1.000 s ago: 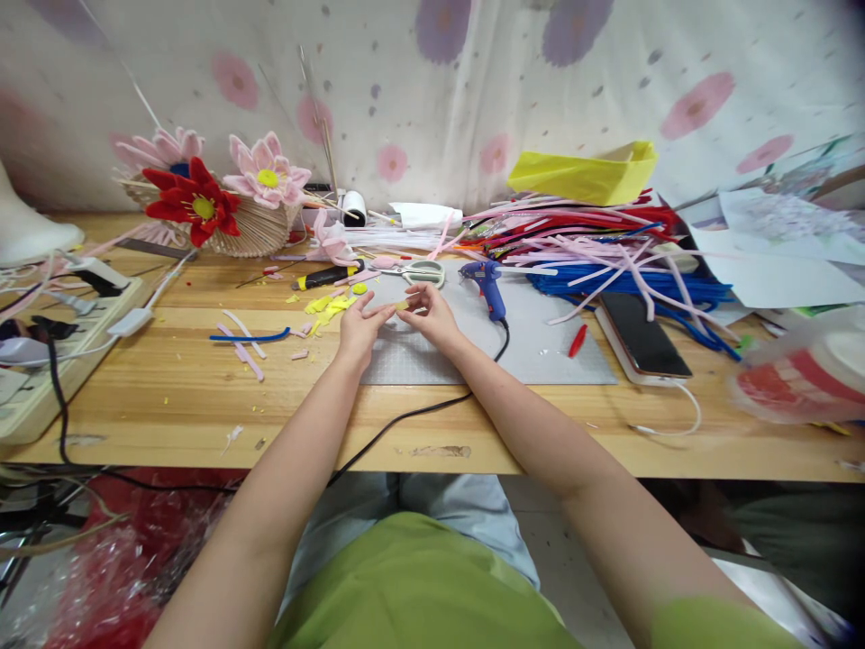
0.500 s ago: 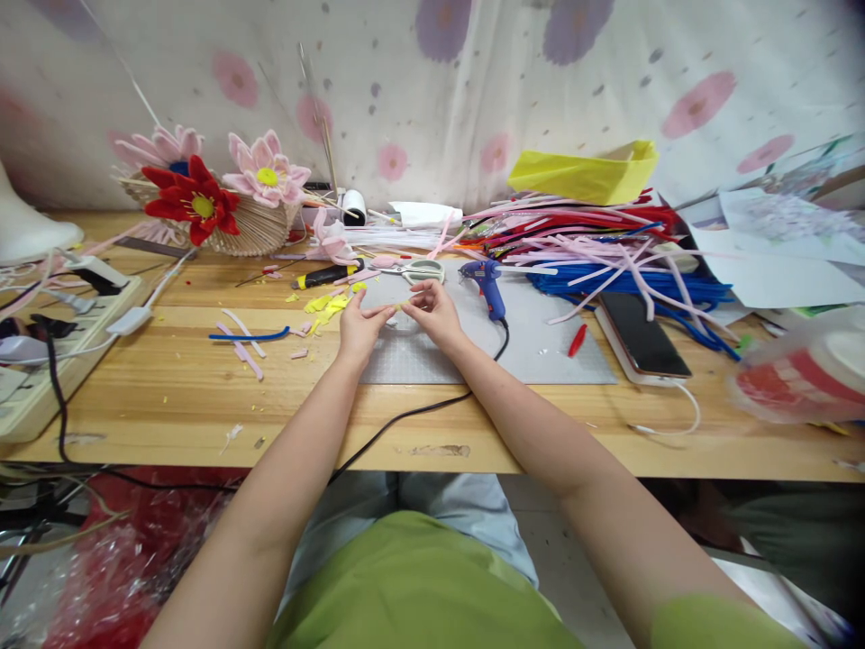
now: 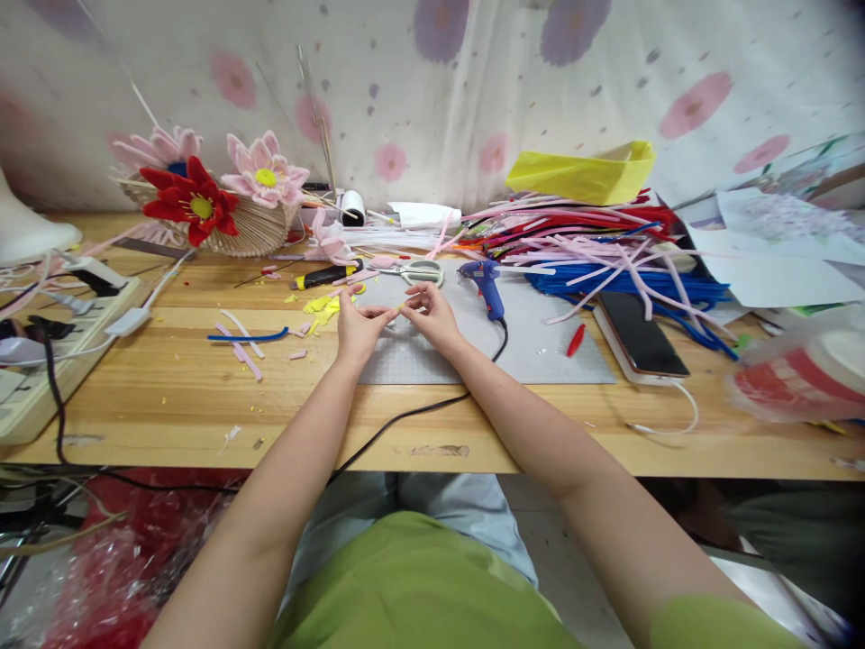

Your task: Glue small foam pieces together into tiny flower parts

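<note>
the person's left hand (image 3: 358, 332) and right hand (image 3: 433, 323) meet at the fingertips over the left end of the grey mat (image 3: 541, 356). the grip of each looks pinched on a small yellow piece (image 3: 399, 310), held between them; so little of it shows that i can't make out its shape from here. just beyond the right hand lie the scissors (image 3: 427, 273), and to their right rests a blue glue gun (image 3: 487, 288), its black cord (image 3: 405, 417) passing under the right forearm and across the tabletop (image 3: 168, 397). yellow scraps (image 3: 319, 314) lie just left of the left hand, with a knife (image 3: 325, 275) behind them. farther left, a blue strip (image 3: 253, 336) crosses a pink strip (image 3: 248, 361). a red flower (image 3: 186, 203) stands at the back left.
</note>
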{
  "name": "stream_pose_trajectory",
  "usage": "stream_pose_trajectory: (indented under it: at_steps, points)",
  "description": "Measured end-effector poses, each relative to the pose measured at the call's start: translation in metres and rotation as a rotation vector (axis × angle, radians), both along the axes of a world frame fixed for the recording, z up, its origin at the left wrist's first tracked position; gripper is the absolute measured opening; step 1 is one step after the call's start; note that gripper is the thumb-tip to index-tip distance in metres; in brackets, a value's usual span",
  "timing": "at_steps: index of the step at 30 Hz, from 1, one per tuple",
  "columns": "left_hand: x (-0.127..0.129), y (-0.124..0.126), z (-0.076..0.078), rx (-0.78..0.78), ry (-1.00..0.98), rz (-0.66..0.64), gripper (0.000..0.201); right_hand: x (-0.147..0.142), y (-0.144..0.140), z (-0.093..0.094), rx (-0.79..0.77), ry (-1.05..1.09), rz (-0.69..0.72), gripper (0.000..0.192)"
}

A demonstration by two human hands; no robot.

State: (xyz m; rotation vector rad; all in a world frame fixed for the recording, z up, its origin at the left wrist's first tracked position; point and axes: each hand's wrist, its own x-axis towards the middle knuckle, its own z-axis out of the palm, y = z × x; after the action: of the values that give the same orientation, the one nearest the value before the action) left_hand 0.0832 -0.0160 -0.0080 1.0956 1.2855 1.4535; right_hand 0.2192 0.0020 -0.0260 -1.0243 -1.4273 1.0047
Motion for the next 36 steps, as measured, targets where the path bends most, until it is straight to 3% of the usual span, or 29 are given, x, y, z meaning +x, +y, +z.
stream_pose_trajectory:
  at_steps: [8,24,36]
  points:
    - [0.0028,0.0000,0.0013,-0.010,-0.112,-0.039,0.065,-0.0033,-0.0026,0.0015,-0.028,0.026,0.140,0.045]
    - [0.0006,0.0030,-0.0032,-0.008,-0.059,-0.049,0.044,-0.0046,-0.0039,0.0030,-0.083,0.006,0.046,0.043]
    - [0.0027,0.0011,0.0005,-0.099,-0.153,-0.077,0.057,-0.0015,0.0024,-0.0019,-0.117,0.085,0.057,0.047]
